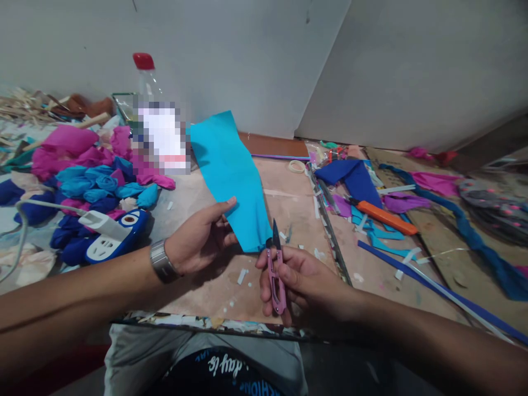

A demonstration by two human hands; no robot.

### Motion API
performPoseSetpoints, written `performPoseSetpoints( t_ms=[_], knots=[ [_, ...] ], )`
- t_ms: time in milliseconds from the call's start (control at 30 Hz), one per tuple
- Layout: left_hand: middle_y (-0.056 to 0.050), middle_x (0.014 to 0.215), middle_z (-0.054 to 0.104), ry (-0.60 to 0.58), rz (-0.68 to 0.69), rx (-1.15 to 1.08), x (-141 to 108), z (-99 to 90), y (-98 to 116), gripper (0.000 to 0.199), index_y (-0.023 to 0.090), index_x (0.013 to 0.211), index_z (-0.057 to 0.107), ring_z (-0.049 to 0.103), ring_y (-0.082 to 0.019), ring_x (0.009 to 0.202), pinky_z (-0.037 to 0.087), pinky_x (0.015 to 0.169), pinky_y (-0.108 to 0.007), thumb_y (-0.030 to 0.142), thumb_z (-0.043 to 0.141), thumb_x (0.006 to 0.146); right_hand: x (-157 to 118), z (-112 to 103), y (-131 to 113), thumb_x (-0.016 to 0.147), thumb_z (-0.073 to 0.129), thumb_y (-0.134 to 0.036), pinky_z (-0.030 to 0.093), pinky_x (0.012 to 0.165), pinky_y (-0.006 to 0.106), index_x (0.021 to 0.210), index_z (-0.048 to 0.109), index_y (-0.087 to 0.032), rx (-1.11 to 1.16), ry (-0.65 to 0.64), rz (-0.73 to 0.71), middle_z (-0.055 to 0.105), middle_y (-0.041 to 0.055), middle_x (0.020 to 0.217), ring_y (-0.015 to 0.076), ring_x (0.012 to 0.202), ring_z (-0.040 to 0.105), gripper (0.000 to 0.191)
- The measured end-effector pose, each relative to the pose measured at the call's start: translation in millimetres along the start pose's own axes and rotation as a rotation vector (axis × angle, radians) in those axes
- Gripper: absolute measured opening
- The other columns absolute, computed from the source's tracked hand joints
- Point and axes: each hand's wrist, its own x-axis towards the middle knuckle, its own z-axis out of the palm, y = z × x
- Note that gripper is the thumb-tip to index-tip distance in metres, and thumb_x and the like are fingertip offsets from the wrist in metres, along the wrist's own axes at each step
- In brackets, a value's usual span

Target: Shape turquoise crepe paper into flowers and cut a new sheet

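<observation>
A bright turquoise strip [229, 165], of cloth or crepe paper, rises at a slant over the table. My left hand [202, 236] pinches its left edge, thumb on the front face and fingers behind. In my right hand [305, 280] is a pair of pink thread snips [277, 280], blades pointing up and away from me. The dark blades are at the strip's gathered lower right corner; whether they touch it I cannot tell. Some fingers of my right hand are hidden behind the snips.
Pink and blue cloth-like bundles [99, 179] lie left, beside a blue power strip [117, 236] with a charger. A red-capped bottle [150, 82] stands behind. To the right are an orange utility knife [386, 217], dark blue scraps [357, 179] and a long blue strip [433, 286].
</observation>
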Motion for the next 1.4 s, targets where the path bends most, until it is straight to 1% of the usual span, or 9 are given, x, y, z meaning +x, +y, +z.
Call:
performPoseSetpoints(
  t_ms=[133, 267, 400, 533, 700, 900, 1033, 1300, 1400],
  knots=[
    [-0.011, 0.088, 0.075, 0.013, -0.041, 0.07, 3, -0.2, -5, 0.022, 0.011, 0.099, 0.069, 0.07, -0.019, 0.074, 0.06, 0.081, -0.037, 0.031, 0.062, 0.093, -1, -4, 2, 0.087, 0.076, -0.046, 0.051, 0.048, 0.017, 0.108, 0.058, -0.018, 0.017, -0.044, 0.05, 0.073, 0.0032, 0.081, 0.0141, 0.065, 0.073, 0.04],
    [-0.014, 0.091, 0.076, 0.024, -0.089, 0.129, 4, -0.8, -8, 0.027, 0.01, 0.109, 0.068, 0.072, -0.023, 0.076, 0.059, 0.083, -0.039, 0.028, 0.065, 0.089, -2, -3, 1, 0.088, 0.075, -0.047, 0.051, 0.05, 0.017, 0.105, 0.061, -0.016, -0.021, -0.059, 0.077, 0.074, 0.0041, 0.08, 0.0141, 0.065, 0.074, 0.038],
    [-0.018, 0.098, 0.076, 0.006, -0.07, 0.08, 4, -5.4, -7, 0.041, 0.007, 0.12, 0.064, 0.073, -0.027, 0.083, 0.059, 0.086, -0.041, 0.028, 0.065, 0.085, -1, -2, 0, 0.09, 0.073, -0.047, 0.051, 0.05, 0.018, 0.107, 0.06, -0.017, -0.042, -0.078, 0.081, 0.075, 0.0036, 0.081, 0.0116, 0.059, 0.071, 0.037],
    [-0.018, 0.102, 0.076, -0.003, -0.048, 0.043, 4, -8.5, -4, 0.052, 0.006, 0.129, 0.059, 0.074, -0.03, 0.087, 0.059, 0.087, -0.044, 0.028, 0.063, 0.082, -2, -2, 1, 0.091, 0.07, -0.049, 0.045, 0.043, 0.015, 0.111, 0.059, -0.018, -0.062, -0.055, 0.054, 0.074, 0.0027, 0.081, 0.0088, 0.05, 0.065, 0.038],
    [-0.017, 0.103, 0.077, -0.035, -0.082, 0.036, 3, -9.7, 0, 0.058, 0.007, 0.131, 0.059, 0.074, -0.033, 0.091, 0.059, 0.087, -0.047, 0.026, 0.059, 0.076, -4, 0, -1, 0.091, 0.068, -0.053, 0.037, 0.035, 0.013, 0.117, 0.059, -0.018, -0.102, 0.027, 0.055, 0.073, 0.0013, 0.078, 0.0058, 0.042, 0.056, 0.045],
    [-0.021, 0.11, 0.076, -0.134, -0.092, 0.021, 5, -13.6, -1, 0.069, 0.002, 0.136, 0.054, 0.071, -0.039, 0.107, 0.055, 0.097, -0.055, 0.024, 0.056, 0.071, -4, 2, -5, 0.089, 0.071, -0.053, 0.037, 0.035, 0.012, 0.106, 0.063, -0.017, -0.106, 0.013, 0.045, 0.07, 0.0005, 0.073, 0.0047, 0.039, 0.053, 0.041],
    [-0.019, 0.106, 0.077, -0.087, -0.051, 0.045, 5, -12.1, -3, 0.07, 0.004, 0.139, 0.052, 0.072, -0.04, 0.107, 0.056, 0.096, -0.056, 0.023, 0.059, 0.072, -4, 3, -5, 0.089, 0.071, -0.051, 0.034, 0.034, 0.013, 0.106, 0.066, -0.015, -0.12, 0.05, -0.007, 0.068, -0.0003, 0.067, 0.0034, 0.037, 0.046, 0.04],
    [-0.017, 0.11, 0.076, 0.079, -0.048, 0.067, 3, -4.4, -1, 0.065, 0.004, 0.129, 0.059, 0.073, -0.032, 0.102, 0.058, 0.095, -0.047, 0.014, 0.054, 0.065, -1, -2, -7, 0.087, 0.073, -0.054, 0.025, 0.037, 0.013, 0.1, 0.07, -0.013, -0.193, 0.138, -0.126, 0.063, -0.002, 0.058, 0.0023, 0.039, 0.039, 0.043],
    [-0.017, 0.109, 0.076, 0.038, -0.068, 0.031, 3, -0.7, 1, 0.065, 0.002, 0.124, 0.061, 0.073, -0.031, 0.102, 0.057, 0.098, -0.047, 0.012, 0.052, 0.061, -1, -2, -9, 0.088, 0.071, -0.054, 0.023, 0.035, 0.014, 0.1, 0.07, -0.013, -0.21, 0.173, -0.141, 0.062, -0.0029, 0.057, 0.0028, 0.038, 0.037, 0.043]
  ],
)
